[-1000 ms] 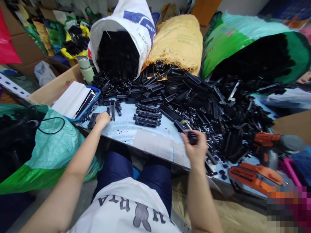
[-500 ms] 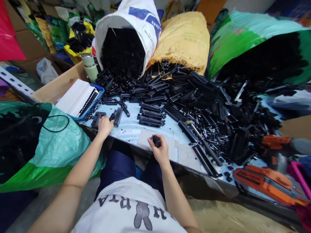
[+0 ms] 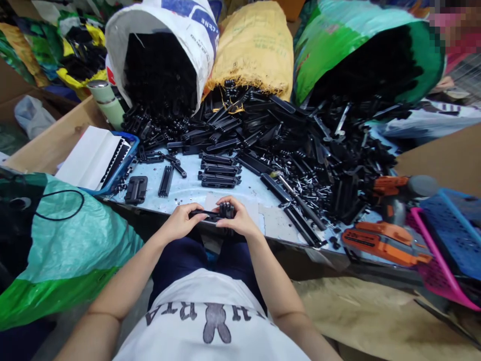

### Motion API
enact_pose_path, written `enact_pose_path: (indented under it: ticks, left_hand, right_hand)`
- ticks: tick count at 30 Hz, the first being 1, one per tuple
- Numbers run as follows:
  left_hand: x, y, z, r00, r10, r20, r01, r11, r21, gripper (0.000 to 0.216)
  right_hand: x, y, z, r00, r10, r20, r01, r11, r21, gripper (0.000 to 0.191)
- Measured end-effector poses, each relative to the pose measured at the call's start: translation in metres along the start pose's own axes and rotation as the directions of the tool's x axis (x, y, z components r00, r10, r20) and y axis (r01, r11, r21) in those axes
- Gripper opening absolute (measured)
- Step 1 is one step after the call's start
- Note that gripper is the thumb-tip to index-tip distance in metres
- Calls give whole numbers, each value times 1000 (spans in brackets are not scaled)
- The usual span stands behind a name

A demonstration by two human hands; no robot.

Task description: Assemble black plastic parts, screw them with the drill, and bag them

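Note:
Both hands meet over the table's front edge. My left hand (image 3: pixel 183 219) is closed on one end of a long black plastic bar (image 3: pixel 205 214). Closed around a short ribbed black plastic piece (image 3: pixel 226 209) is my right hand (image 3: pixel 240 216), where the bar's other end meets it; whether the two are joined I cannot tell. A row of black bars (image 3: pixel 220 170) lies behind the hands. To the left are a pair of black bars (image 3: pixel 166 181) side by side and a flat black bracket-like part (image 3: pixel 136 190).
Black parts spill from a white sack (image 3: pixel 158 25), a yellow sack (image 3: pixel 255 45) and a green sack (image 3: pixel 361 35). Loose screws (image 3: pixel 311 183) lie to the right, near an orange tool (image 3: pixel 385 243) and a pink basket (image 3: pixel 432 265). A blue tray (image 3: pixel 130 155) stands left.
My left hand has left the parts at the left, bringing a black bar to my right hand in front of me. The view has shifted right.

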State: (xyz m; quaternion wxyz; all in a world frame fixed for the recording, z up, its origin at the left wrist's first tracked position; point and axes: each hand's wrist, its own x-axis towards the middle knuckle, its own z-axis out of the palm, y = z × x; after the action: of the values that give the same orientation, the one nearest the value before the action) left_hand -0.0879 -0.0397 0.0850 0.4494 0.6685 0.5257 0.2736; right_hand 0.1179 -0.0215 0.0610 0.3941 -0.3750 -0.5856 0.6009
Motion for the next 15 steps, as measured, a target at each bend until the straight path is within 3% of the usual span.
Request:
enact_pose_path:
  ticks: [4,9,15]
  left_hand:
    - [1,4,3,992,-2,125,3,1000,-11,28]
    - [7,1,4,971,-25,239,47,995,-89,28]
    - [17,-8,4,947,-8,321,79,975,-209,29]
  right_hand:
    - [-12,6,-7,999,-25,22,27,996,-88,39]
    - [-17,6,-13,992,-21,127,24,999,-28,46]
    - [-19,16,-15,995,-5,102,1,999,45,41]
